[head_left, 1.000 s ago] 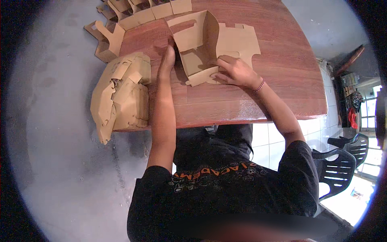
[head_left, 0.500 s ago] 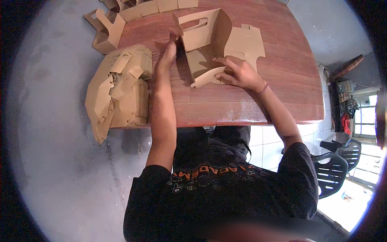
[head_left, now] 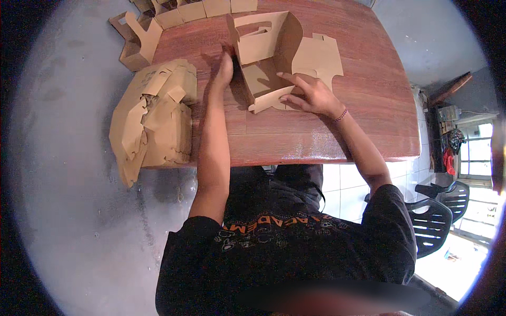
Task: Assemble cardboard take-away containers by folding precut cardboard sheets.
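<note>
A brown cardboard box blank (head_left: 274, 50), partly folded up, stands on the reddish wooden table (head_left: 316, 142) in front of me. My left hand (head_left: 224, 68) presses against the upright left wall of the box. My right hand (head_left: 308, 95) lies flat on the bottom flap at the box's near right corner, fingers spread. One flat panel (head_left: 319, 55) of the blank lies on the table to the right.
A stack of flat cardboard blanks (head_left: 153, 118) hangs over the table's left edge. Several folded boxes (head_left: 179, 13) line the far edge, one (head_left: 134, 45) at the far left corner. Dark plastic chairs (head_left: 435, 216) stand at the right on a tiled floor.
The box has been folded further upright and its walls stand taller. My right hand has slid from the box's edge onto the bottom flap; my left hand stays at the left wall.
</note>
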A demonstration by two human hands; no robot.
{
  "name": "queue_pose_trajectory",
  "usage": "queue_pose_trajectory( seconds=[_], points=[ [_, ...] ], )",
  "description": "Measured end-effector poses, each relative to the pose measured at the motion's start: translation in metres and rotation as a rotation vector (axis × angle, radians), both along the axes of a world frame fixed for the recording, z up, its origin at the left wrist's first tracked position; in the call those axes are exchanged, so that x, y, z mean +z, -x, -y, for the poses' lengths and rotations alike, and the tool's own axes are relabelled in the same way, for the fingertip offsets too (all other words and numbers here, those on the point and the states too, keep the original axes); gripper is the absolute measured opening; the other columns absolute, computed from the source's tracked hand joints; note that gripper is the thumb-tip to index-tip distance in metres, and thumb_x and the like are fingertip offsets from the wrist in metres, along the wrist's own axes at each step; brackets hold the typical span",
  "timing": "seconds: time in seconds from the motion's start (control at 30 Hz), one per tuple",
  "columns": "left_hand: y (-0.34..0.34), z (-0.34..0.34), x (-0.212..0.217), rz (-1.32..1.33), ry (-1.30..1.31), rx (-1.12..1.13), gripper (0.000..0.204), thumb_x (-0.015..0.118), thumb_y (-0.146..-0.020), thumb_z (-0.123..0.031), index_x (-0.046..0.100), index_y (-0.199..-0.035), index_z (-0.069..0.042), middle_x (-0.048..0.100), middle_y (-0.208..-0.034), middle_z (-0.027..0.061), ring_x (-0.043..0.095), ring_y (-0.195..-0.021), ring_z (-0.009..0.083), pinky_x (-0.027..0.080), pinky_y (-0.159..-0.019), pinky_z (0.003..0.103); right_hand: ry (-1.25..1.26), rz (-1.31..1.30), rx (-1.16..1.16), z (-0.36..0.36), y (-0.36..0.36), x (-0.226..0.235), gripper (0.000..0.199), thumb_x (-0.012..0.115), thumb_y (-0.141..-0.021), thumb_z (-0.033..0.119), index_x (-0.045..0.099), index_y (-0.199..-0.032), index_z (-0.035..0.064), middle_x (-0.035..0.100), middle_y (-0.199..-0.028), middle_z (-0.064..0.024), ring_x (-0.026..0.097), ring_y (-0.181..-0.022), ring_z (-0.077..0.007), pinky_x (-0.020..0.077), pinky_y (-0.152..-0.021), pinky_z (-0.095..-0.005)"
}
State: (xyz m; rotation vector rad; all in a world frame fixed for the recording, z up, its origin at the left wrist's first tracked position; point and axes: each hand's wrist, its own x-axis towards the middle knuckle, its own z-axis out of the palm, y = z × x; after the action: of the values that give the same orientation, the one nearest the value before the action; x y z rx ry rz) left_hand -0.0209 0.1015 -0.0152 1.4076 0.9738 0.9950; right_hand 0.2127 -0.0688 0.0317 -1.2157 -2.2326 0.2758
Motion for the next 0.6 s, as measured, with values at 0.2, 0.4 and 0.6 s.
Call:
queue_pose_trajectory(
  seconds=[0.2, 0.4, 0.6],
  points=[
    [0.000, -0.010, -0.029, 0.006, -0.150, 0.055, 0.092, 0.019, -0.097, -0.072, 0.029, -0.151, 0.002, 0.027, -0.157, 0.0213, 0.016, -0.148, 0.0294, 0.008, -0.121, 0.041, 0.006, 0.056, -0.025, 0.003, -0.001, -0.006, 0.070, 0.074, -0.083, 0.041, 0.047, -0.143, 0.0148, 0.068, -0.099, -0.0117, 0.068, -0.085, -0.0294, 0.0558, -0.075, -0.0412],
    [0.000, -0.017, -0.046, 0.095, -0.189, 0.075, 0.091, 0.018, -0.098, -0.070, 0.032, -0.149, 0.003, 0.029, -0.156, 0.0207, 0.020, -0.147, 0.0286, 0.010, -0.120, 0.040, -0.145, -0.190, 0.004, -0.003, -0.032, -0.004, 0.069, 0.071, -0.087, 0.046, 0.048, -0.140, 0.0076, 0.065, -0.119, -0.0123, 0.065, -0.103, -0.0259, 0.0505, -0.093, -0.0418],
    [0.007, -0.012, -0.043, 0.279, -0.090, 0.027, 0.088, 0.020, -0.099, -0.069, 0.033, -0.149, 0.002, 0.032, -0.155, 0.0162, 0.026, -0.144, 0.0260, 0.015, -0.120, 0.039, -0.042, -0.435, -0.090, -0.050, -0.022, 0.088, 0.048, 0.070, -0.091, 0.026, 0.057, -0.130, 0.0017, 0.062, -0.128, -0.0169, 0.063, -0.108, -0.0247, 0.0492, -0.095, -0.0387]
  ],
)
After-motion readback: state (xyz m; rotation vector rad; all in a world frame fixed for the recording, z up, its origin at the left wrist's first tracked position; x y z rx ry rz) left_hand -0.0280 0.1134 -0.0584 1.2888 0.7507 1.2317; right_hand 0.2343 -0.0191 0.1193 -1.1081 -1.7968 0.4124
